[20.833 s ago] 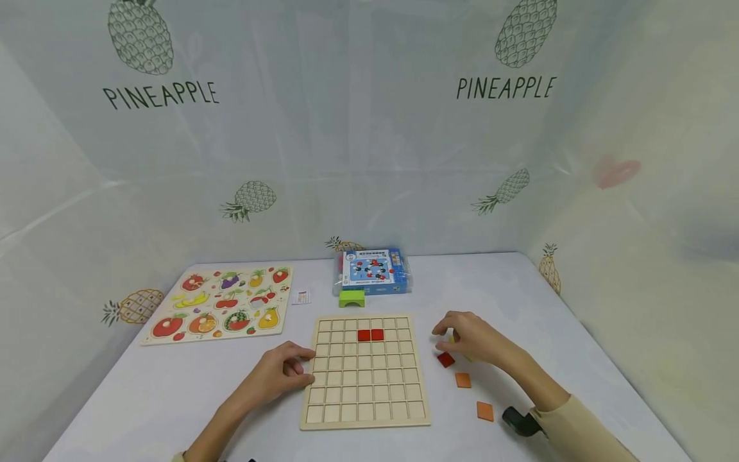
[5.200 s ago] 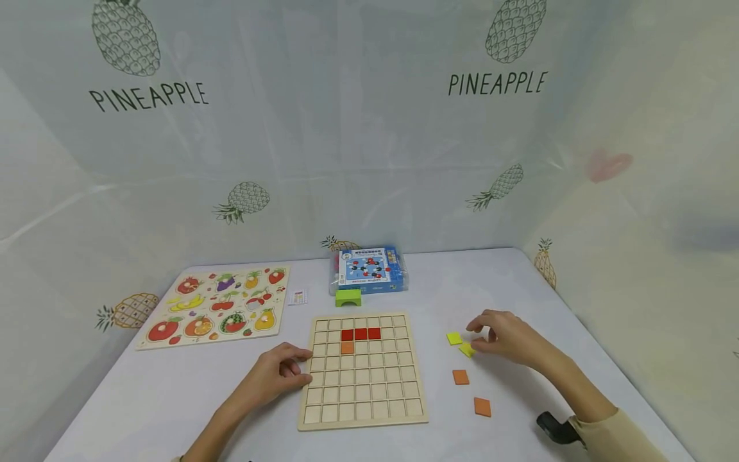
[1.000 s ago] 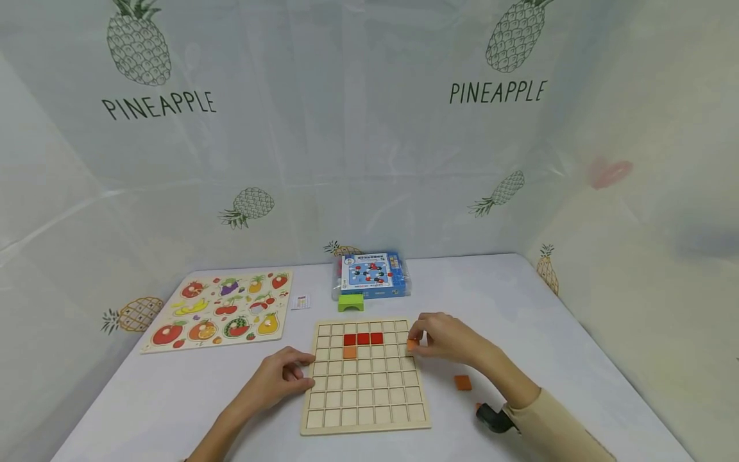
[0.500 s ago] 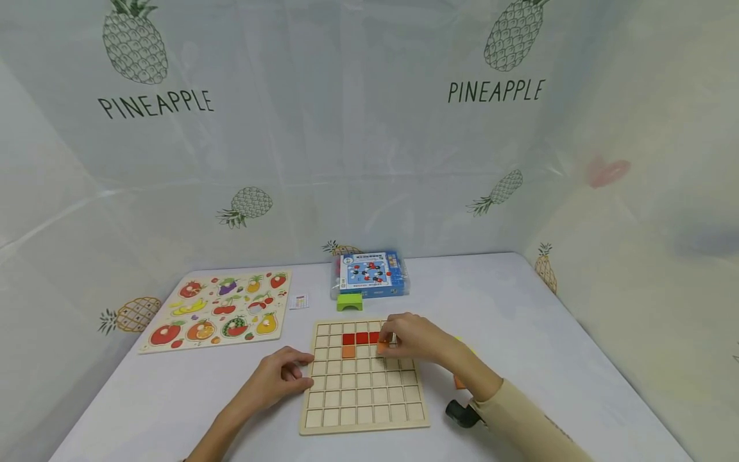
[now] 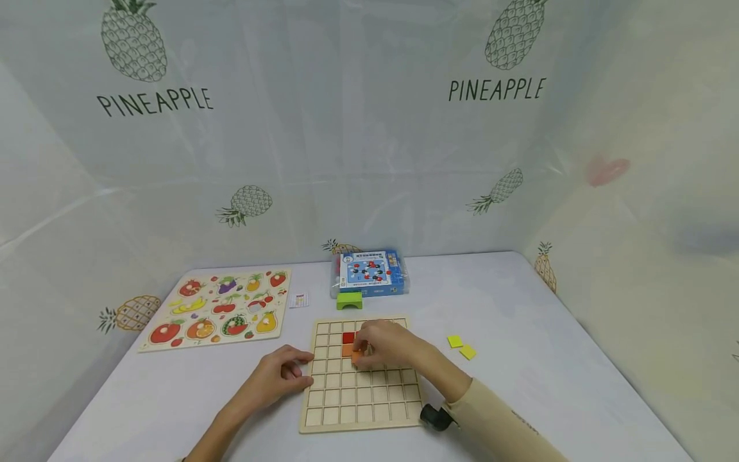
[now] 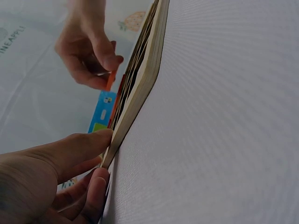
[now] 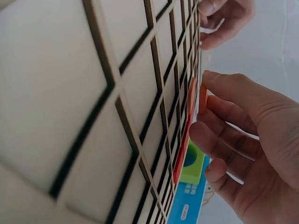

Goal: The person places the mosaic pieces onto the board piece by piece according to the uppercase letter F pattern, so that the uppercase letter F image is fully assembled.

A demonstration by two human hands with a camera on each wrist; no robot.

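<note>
On the white table lies a wooden grid board (image 5: 340, 410). A red tile (image 5: 348, 337) and an orange tile (image 5: 346, 350) sit in its upper cells; the right hand hides the rest of that red row. Just beside the orange tile, my right hand (image 5: 388, 346) pinches a second orange tile (image 7: 203, 99) between thumb and fingers, on edge over the board. My left hand (image 5: 274, 377) rests at the board's left edge, thumb and index fingertips touching it apart, the fingers loosely bent. The left wrist view shows that touch along the rim.
Two yellow tiles (image 5: 462, 347) lie right of the board. Behind it stand a green arch block (image 5: 349, 300) and a blue boxed set (image 5: 371, 274). A fruit puzzle board (image 5: 219, 311) and a small card (image 5: 299, 299) lie at back left. A black device (image 5: 435, 417) sits at the right wrist.
My right hand has carried the orange tile leftward from the board's right edge to beside the placed one. Over the longer span, a third red and an orange tile joined the board. Left hand stayed.
</note>
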